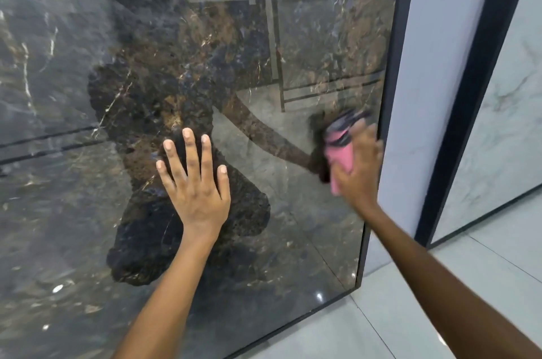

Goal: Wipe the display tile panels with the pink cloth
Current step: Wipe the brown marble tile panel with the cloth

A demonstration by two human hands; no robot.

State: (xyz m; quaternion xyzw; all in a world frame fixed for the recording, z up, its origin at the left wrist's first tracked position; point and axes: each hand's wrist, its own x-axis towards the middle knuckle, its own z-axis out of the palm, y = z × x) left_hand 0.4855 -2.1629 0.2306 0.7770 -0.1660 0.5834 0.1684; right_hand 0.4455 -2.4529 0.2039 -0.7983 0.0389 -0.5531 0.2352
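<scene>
pale grey tiled floor [440,314] at lower right; plain white wall strip [425,94] between black frames; black metal frame edge [469,112] alongside.

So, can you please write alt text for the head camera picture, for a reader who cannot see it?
A person's right hand presses a pink cloth against a glossy dark marble tile panel near its right edge, blurred by motion. The left hand rests flat on the panel, fingers spread.
</scene>
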